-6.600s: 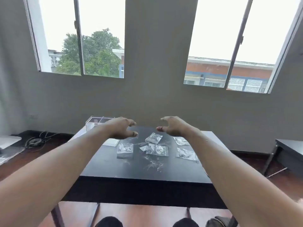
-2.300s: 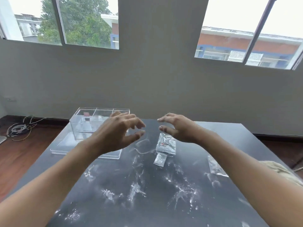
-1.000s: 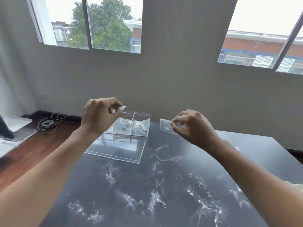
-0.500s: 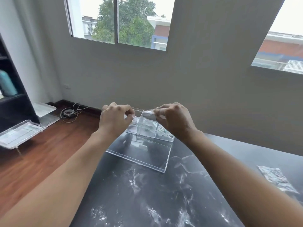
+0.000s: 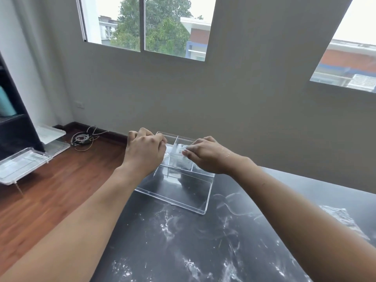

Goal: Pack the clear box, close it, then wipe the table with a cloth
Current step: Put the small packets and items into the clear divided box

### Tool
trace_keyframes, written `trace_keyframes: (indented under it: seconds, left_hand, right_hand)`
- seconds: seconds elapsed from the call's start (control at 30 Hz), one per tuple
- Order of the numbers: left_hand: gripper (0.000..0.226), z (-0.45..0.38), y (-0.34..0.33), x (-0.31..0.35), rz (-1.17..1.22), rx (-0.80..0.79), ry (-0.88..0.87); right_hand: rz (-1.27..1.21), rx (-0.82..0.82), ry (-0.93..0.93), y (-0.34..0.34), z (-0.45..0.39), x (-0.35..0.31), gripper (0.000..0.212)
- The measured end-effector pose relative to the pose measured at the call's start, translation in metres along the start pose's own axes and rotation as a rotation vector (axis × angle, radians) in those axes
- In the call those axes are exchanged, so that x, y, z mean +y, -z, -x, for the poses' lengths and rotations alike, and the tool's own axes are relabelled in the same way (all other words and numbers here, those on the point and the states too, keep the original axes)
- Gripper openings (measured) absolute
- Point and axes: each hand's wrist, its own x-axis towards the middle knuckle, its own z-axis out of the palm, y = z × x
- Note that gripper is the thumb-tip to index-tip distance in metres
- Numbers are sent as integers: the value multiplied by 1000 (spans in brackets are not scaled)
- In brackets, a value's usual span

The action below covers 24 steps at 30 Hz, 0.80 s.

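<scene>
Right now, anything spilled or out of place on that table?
Yes. White powdery smears streak the near part of the dark table, like a spill. One clear bag lies loose at the right edge, outside the clear box. The lid lies flat in front of the box, so it's open.

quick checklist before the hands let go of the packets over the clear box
1. Clear divided plastic box open on top: ok.
2. Right hand over a compartment with a small clear packet: ok.
3. Left hand over the box; what it holds: cannot tell.
4. Flat clear lid lying clear of the opening: ok.
5. Black table clean: not ok, white smears.
6. All packets packed: not ok, one plastic packet remains at right.
</scene>
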Motion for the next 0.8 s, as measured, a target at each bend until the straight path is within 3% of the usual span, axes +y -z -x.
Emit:
trace_keyframes:
  seconds: [0.17, 0.33, 0.47, 0.63, 0.8]
  left_hand:
    - [31, -1, -1, -2, -1, 2, -4]
    - [16, 3, 10, 2, 51, 121, -30]
    - [19, 6, 23, 23, 83, 235, -58]
    - [22, 15, 32, 84, 151, 266, -288]
    - [18, 31, 25, 169, 292, 112, -494]
  right_hand:
    - [-63, -61, 9, -4, 7, -5, 69]
    - [-12, 48, 4, 5, 28, -15, 60]
    - [-25, 164, -40, 17, 66, -7, 55]
    - [-26, 156, -146, 32, 143, 20, 50]
    - [-104, 74, -366, 45, 239, 55, 50]
